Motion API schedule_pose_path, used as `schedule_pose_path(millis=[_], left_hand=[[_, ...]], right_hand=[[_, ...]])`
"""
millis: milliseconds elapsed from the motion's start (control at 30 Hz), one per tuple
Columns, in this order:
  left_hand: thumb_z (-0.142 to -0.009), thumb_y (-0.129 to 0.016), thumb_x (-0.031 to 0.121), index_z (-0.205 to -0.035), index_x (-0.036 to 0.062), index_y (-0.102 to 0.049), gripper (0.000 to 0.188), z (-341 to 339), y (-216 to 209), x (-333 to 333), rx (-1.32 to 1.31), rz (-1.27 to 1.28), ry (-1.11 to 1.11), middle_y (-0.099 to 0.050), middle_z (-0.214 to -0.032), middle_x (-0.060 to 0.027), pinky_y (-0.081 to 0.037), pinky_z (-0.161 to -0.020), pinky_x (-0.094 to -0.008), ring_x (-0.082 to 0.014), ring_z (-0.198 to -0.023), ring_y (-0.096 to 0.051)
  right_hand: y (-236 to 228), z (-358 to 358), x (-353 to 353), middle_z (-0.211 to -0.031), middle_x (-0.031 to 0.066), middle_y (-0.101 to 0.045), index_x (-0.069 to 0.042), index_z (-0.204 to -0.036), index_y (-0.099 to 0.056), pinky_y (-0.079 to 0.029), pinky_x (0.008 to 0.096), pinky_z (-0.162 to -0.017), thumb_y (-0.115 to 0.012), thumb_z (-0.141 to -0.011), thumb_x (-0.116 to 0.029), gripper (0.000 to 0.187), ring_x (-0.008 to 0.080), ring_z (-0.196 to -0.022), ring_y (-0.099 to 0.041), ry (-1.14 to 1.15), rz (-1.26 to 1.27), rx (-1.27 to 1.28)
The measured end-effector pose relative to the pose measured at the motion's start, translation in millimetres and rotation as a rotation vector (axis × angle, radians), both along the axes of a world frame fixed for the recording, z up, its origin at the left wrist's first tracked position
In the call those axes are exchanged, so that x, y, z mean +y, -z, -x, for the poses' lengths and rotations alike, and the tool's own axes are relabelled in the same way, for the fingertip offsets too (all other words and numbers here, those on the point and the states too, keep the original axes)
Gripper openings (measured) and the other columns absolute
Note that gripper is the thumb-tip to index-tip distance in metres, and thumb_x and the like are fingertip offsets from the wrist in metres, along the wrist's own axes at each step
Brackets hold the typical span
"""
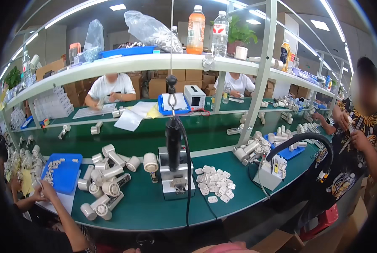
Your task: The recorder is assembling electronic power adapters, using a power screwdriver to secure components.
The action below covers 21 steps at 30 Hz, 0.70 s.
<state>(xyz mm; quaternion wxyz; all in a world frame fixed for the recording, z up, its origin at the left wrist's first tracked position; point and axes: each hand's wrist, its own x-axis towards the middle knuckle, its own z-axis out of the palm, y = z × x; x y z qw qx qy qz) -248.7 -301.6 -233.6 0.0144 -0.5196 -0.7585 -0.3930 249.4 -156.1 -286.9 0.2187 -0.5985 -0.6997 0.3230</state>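
Neither of my hands shows plainly. A small skin-toned patch at the bottom edge, left of centre, may be part of my left hand (132, 250); its fingers cannot be made out. A pinkish shape (226, 248) at the bottom centre may be my right hand or clothing. Above the bench hangs a black electric screwdriver (173, 141) on a hook, over a metal fixture (175, 185). Left of the fixture stands one white hammer-shaped device (151, 162), with a pile of similar devices (106, 175) beyond. Small flat white plates (215, 183) lie to the right.
At the left, a co-worker's hands (45, 192) work beside a blue tray (62, 173) of small white parts. A white box (268, 177) and black flexible hose (310, 137) stand right. A person (357, 126) stands farther right. A shelf (133, 63) with bottles crosses above.
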Motion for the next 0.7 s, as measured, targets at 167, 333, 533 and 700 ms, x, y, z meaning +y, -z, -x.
schedule_pose_path(millis=[167,333,533,700], left_hand=[[-0.068,-0.06,0.015,-0.043,0.003,-0.042,0.033,25,4,10,-0.021,0.004,0.004,-0.042,-0.046,-0.0157,-0.033,-0.044,-0.0426,-0.0329,-0.043,-0.043],[-0.067,-0.06,0.014,-0.042,0.0028,-0.041,0.034,-1,10,-47,-0.11,0.087,-0.085,-0.04,-0.044,-0.0159,-0.033,-0.043,-0.0421,-0.0327,-0.042,-0.042],[-0.073,-0.062,0.024,-0.079,0.0033,-0.063,0.021,-29,-34,20,0.005,0.169,0.127,-0.06,-0.089,-0.0177,-0.045,-0.075,-0.0424,-0.0352,-0.085,-0.056],[-0.086,-0.045,0.029,-0.116,0.0071,-0.052,0.038,-21,-17,101,-0.029,0.601,0.384,-0.051,-0.121,-0.0161,-0.036,-0.096,-0.0434,-0.0334,-0.111,-0.047]], right_hand=[[18,-7,7,-0.06,0.0248,-0.043,0.003,-0.063,-0.052,-0.035,0.0417,-0.048,-0.058,-0.084,-0.02,0.033,0.0248,-0.045,-0.041,-0.045,-0.058,0.11],[-101,13,-1,-0.063,0.0254,-0.045,0.004,-0.066,-0.054,-0.037,0.0405,-0.051,-0.055,-0.086,-0.02,0.031,0.0265,-0.05,-0.044,-0.068,0.007,0.15],[-112,56,33,-0.089,0.0153,-0.06,-0.004,-0.083,-0.061,-0.046,0.0387,-0.076,-0.068,-0.073,-0.021,0.02,0.0316,-0.085,-0.057,-0.257,-0.359,-0.048],[-51,123,98,-0.13,0.0209,-0.042,-0.008,-0.128,-0.044,-0.022,0.0493,-0.104,-0.05,-0.083,-0.038,0.055,0.0396,-0.123,-0.035,-0.499,-0.213,-0.509]])
